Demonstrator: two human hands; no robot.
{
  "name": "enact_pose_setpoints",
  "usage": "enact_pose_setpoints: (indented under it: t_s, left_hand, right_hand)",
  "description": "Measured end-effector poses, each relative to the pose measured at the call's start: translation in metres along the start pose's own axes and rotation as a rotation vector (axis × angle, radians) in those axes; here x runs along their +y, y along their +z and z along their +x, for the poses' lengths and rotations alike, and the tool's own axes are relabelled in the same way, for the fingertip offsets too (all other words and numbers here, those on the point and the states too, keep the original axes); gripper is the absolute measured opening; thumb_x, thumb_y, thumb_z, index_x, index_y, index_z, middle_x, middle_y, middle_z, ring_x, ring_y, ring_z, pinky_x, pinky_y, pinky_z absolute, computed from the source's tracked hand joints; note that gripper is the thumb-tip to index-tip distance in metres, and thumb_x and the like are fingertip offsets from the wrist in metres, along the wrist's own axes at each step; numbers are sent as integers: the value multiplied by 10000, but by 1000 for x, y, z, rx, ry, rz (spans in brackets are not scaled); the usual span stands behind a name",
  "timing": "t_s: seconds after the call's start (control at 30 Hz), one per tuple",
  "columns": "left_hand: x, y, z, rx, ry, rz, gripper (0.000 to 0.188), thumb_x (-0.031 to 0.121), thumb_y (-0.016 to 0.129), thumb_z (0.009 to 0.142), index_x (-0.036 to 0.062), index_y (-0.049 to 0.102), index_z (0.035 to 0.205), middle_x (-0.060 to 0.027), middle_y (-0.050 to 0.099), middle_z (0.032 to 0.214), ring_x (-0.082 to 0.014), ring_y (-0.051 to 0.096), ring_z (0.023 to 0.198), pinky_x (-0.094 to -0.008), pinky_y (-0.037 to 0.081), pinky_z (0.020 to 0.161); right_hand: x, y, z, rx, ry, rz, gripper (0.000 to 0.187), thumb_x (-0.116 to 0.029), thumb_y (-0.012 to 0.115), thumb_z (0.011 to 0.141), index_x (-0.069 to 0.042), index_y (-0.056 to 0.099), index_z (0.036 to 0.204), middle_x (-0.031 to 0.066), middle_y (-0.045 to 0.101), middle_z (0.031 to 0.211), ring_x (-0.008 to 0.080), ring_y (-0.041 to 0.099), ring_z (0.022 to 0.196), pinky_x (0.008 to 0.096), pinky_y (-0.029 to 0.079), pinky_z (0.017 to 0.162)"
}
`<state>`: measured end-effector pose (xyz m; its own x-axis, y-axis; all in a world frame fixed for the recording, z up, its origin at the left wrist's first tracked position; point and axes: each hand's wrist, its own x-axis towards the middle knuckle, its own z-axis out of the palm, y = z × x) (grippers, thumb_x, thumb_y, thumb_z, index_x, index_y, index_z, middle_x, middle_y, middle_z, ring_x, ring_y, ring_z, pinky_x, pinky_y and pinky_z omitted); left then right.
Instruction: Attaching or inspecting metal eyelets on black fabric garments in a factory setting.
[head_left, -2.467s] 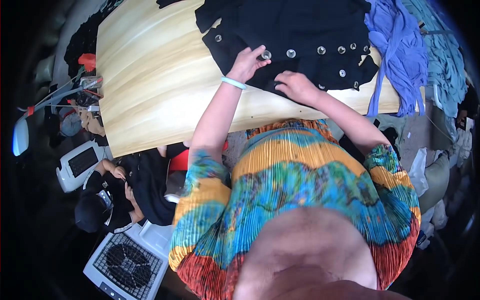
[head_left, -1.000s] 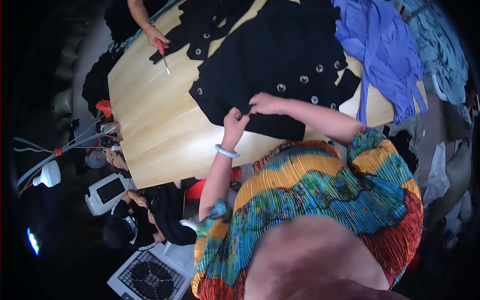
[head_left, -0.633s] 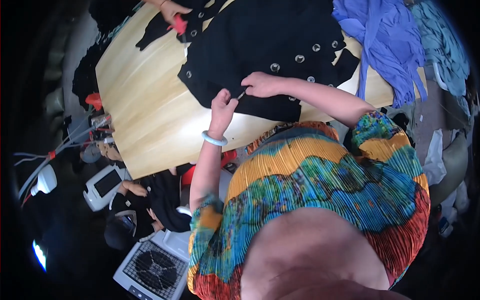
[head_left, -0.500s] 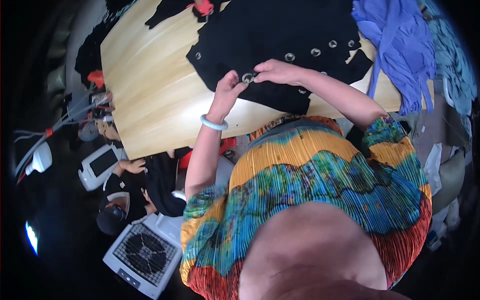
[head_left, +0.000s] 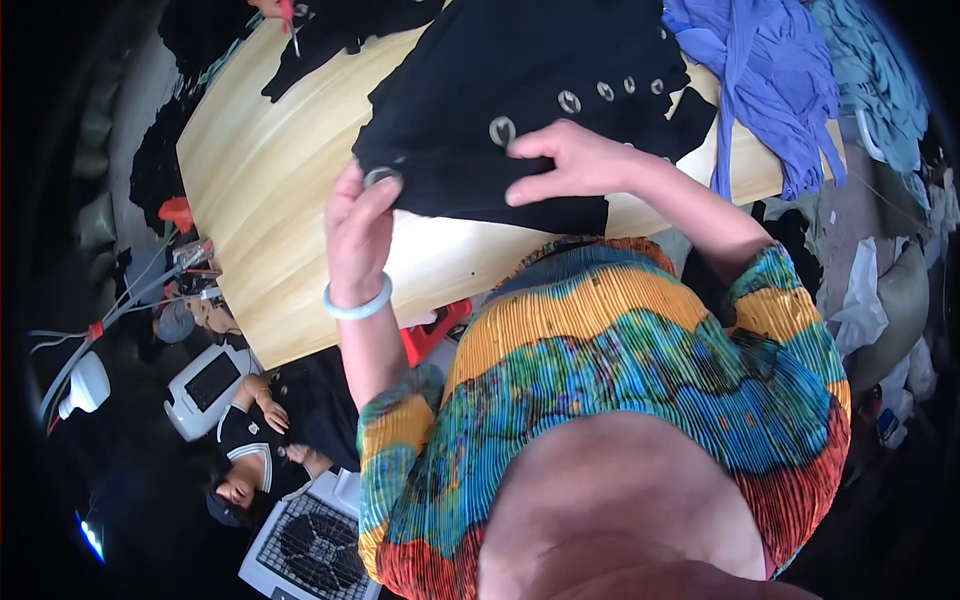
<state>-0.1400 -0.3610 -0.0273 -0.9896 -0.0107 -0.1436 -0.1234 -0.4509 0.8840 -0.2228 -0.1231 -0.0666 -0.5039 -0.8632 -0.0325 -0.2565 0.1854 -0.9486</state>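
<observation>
A black garment (head_left: 450, 90) with a row of large round buttons is spread over the pale wooden table (head_left: 250, 200). My left hand (head_left: 358, 235), a light bangle on its wrist, pinches the garment's near left corner at one round button (head_left: 382, 177). To the right, my right hand (head_left: 580, 165) hovers over the cloth with thumb and forefinger spread apart and nothing between them. Just beyond its fingertips is another round button (head_left: 502, 131). Several more buttons run along the cloth toward the far right.
Purple cloth (head_left: 765, 90) hangs over the table's right side, with teal cloth (head_left: 875, 80) beyond. At the far left another person's hand (head_left: 268, 8) is near red-handled snips (head_left: 289, 15). A co-worker (head_left: 250, 430) sits lower left by a boxy fan (head_left: 315, 535).
My hands have moved apart: the left went left and nearer to the garment's corner button, while the right opened and shifted slightly right. My view has turned a little.
</observation>
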Motion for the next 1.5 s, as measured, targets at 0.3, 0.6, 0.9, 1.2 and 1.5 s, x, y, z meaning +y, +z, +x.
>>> enact_pose_setpoints:
  t_s: [0.3, 0.6, 0.9, 1.2, 1.5]
  left_hand:
    - [15, -15, -4, 164, 141, -101, 276, 76, 545, 767, -40, 526, 1017, -93, 582, 944, -174, 541, 926, -314, 368, 917]
    - [-11, -37, -13, 424, 33, -190, 134, 48, 536, 783, -11, 580, 894, -70, 604, 901, -160, 566, 888, -289, 402, 893]
    - [-8, -25, -32, 244, 29, -145, 253, 64, 533, 773, -38, 533, 1004, -95, 581, 990, -172, 531, 972, -306, 373, 905]
    - [24, 1, -73, 257, 124, -35, 379, 34, 512, 742, -61, 472, 1107, -105, 554, 1046, -177, 509, 1009, -323, 327, 953]
    - [65, 3, -174, 421, 358, -82, 305, 176, 476, 702, -2, 508, 948, -128, 547, 966, -203, 518, 919, -348, 368, 902]
  right_hand:
    - [39, -67, -124, 61, 374, -572, 345, -279, 680, 644, 30, 548, 720, 168, 484, 629, 309, 530, 751, 386, 378, 857]
    - [59, -65, -171, -78, 660, 101, 359, -275, 712, 677, 16, 501, 691, 4, 432, 626, 50, 400, 630, 255, 364, 563]
    - [153, -27, -103, 342, 402, -360, 672, -202, 650, 682, -138, 305, 1255, 161, 539, 675, 341, 561, 669, 388, 443, 645]
    - [149, -19, -91, 297, 548, -393, 379, -288, 677, 677, -44, 561, 942, 153, 604, 788, 284, 600, 778, 347, 462, 691]
    - [-32, -148, -202, 932, 63, -601, 346, 48, 541, 670, -10, 555, 1011, 85, 572, 977, 171, 545, 917, 281, 418, 840]
